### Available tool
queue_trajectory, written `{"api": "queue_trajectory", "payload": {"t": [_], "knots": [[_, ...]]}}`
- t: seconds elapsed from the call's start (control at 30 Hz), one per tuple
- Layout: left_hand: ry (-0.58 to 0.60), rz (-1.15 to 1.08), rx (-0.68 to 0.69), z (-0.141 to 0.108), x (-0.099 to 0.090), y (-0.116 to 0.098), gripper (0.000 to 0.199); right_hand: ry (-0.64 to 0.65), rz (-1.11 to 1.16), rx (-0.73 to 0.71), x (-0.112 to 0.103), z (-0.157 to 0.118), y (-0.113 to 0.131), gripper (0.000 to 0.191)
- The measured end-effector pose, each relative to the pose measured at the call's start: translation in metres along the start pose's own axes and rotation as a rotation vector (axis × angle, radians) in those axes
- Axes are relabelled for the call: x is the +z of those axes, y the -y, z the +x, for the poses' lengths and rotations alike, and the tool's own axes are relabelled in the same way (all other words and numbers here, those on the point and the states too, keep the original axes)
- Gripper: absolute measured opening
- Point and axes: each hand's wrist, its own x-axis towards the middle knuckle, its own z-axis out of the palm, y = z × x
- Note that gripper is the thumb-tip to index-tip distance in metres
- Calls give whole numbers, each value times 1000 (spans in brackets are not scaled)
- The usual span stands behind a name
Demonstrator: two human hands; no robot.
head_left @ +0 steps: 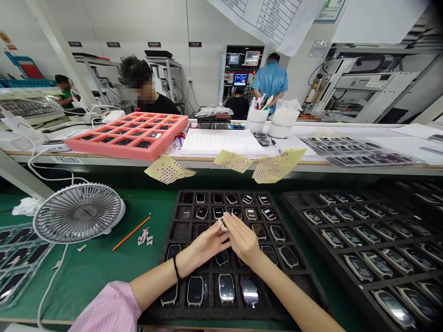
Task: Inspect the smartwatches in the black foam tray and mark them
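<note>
Above the middle of a black foam tray [297, 281], my left hand [206, 243] and my right hand [243, 237] come together around a small smartwatch body [224, 224]. Only a bit of its lit face and pale case shows between the fingers; the rest is covered. Both hands are closed on it. Watch bodies without straps sit in the tray's compartments below, such as a dark-screened watch [195, 290] near the front. At the far right of the tray, a watch with a lit screen [268, 213] shows coloured icons. My forearms hide part of the tray.
A second black tray [332, 265] of watches lies to the right. On the left are a grey fan [81, 213], an orange stick [131, 233] and paper scraps [145, 237]. The shelf ahead bears a pink foam tray [114, 148] and papers [221, 140]. People work beyond.
</note>
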Motion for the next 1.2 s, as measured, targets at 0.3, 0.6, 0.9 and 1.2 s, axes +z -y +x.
{"api": "queue_trajectory", "payload": {"t": [0.3, 0.6, 0.9, 1.2], "knots": [[-85, 593, 164, -13, -1, -52, 43, 175, 200, 214, -15, 9, -4, 58], [21, 1888, 286, -20, -27, -83, 43, 87, 145, 363, -16, -2, -21, 41], [15, 1987, 297, -12, -30, -73, 46, 30, 121, 325, -16, -1, -24, 35], [200, 1975, 412, 16, 5, -69, 31, 14, 107, 399, -18, -7, -36, 30]]}}
